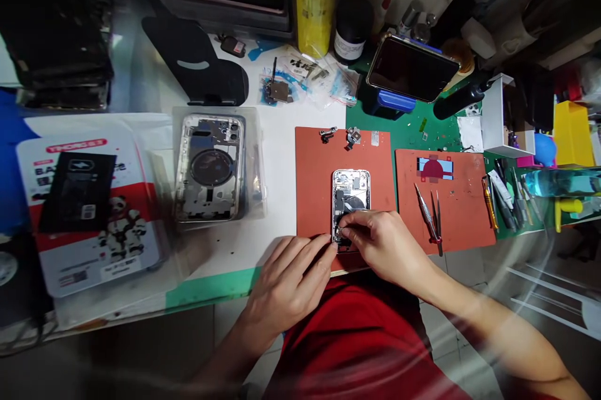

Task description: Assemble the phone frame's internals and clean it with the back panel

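Observation:
An opened phone housing (pixel 352 193) lies on the orange-brown mat (pixel 312 168) with its inner parts showing. My left hand (pixel 293 278) rests at the mat's front edge, fingers stretched out and fingertips against the phone's lower left side. Over the lower part of the phone, my right hand (pixel 387 240) has thumb and forefinger pinched together inside the frame; whatever is between them is too small or hidden. Small metal parts (pixel 353 137) and a little bracket (pixel 327 134) sit along the mat's top edge.
Left stand another phone back housing (pixel 210 165) in a clear tray and a battery pack (pixel 79 193). On the right mat (pixel 464 212) lie tweezers (pixel 437 221), a silver screwdriver (pixel 425 209) and a small printed card (pixel 435 168). Behind, a phone (pixel 410 68) leans on a blue stand.

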